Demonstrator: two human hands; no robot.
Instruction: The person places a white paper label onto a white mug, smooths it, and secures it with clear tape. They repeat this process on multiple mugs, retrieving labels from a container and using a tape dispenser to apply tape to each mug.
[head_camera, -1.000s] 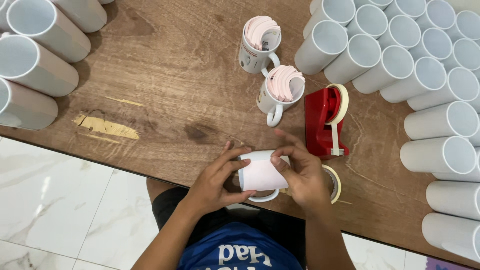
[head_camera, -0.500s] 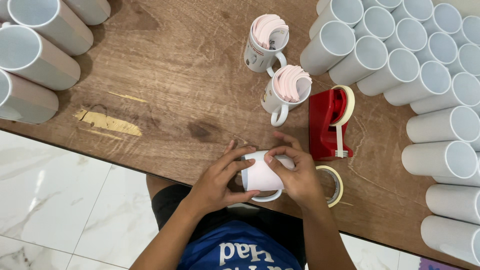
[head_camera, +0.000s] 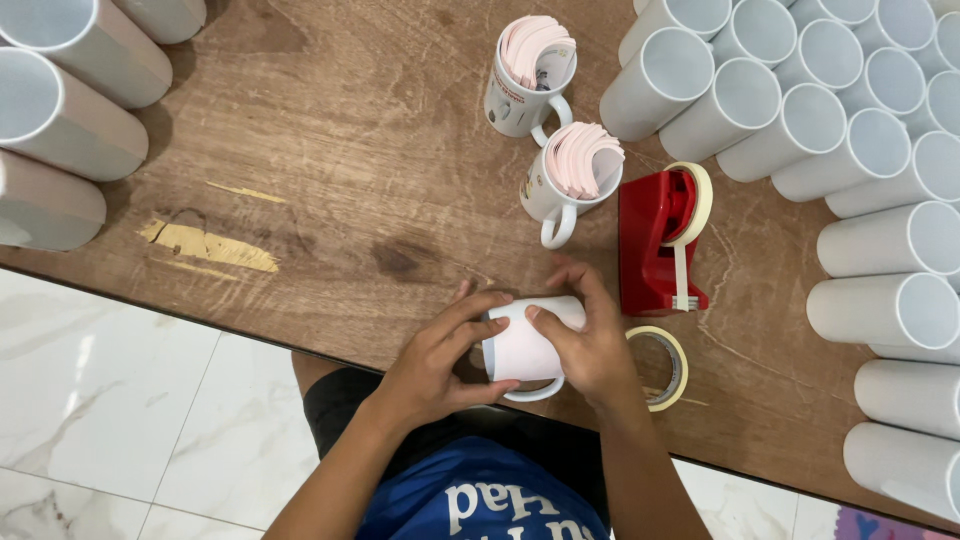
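Note:
A white mug (head_camera: 523, 350) lies on its side at the table's near edge, a sheet of paper wrapped around it, its handle toward me. My left hand (head_camera: 438, 355) grips its left end, fingers over the top. My right hand (head_camera: 592, 345) covers its right end, the thumb pressing on the paper. A loose roll of tape (head_camera: 662, 368) lies just right of my right hand. A red tape dispenser (head_camera: 660, 240) stands beyond it.
Two white mugs (head_camera: 527, 75) (head_camera: 565, 185) stuffed with rolled pink sheets stand further back on the wooden table (head_camera: 330, 180). Several white mugs lie stacked on their sides at the right (head_camera: 880, 150) and far left (head_camera: 60, 110). A tiled floor (head_camera: 120, 430) shows below the table edge.
Both hands stay on the mug; my right thumb has slid across the paper wrap, and the fingers have shifted slightly. The view has drifted a little.

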